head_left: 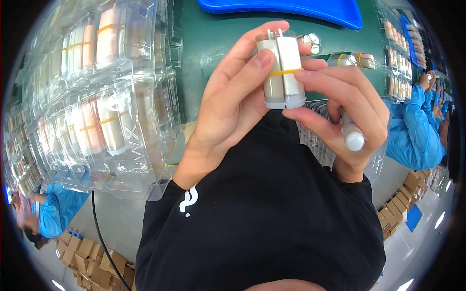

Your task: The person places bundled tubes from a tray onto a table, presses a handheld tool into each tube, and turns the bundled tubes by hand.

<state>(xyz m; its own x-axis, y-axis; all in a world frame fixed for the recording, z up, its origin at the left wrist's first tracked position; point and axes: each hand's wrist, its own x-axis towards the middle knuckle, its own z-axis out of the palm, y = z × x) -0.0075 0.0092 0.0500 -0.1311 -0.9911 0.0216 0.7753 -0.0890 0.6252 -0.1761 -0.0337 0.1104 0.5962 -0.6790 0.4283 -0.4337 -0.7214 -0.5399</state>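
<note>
My left hand (225, 97) is closed round a bundle of clear tubes (292, 53) with white and greyish contents, its thumb pressed on the side. A yellow rubber band (280, 72) circles the bundle, which stands nearly upright above my lap. My right hand (357, 92) has its fingertips against the bundle's right side and lower end. Tucked in the curled fingers of that hand is a slim cylinder with a white round end (355, 141); most of its length is hidden. Beyond my right fingers lie more banded tubes (343, 60) on the green tabletop (204, 53).
Stacked clear plastic trays (141, 140) with banded pale tubes rise on the left. A blue tray (286, 10) lies at the far edge. More filled trays (399, 60) stand at right. People in blue (415, 131) sit on both sides; cardboard boxes (92, 259) are on the floor.
</note>
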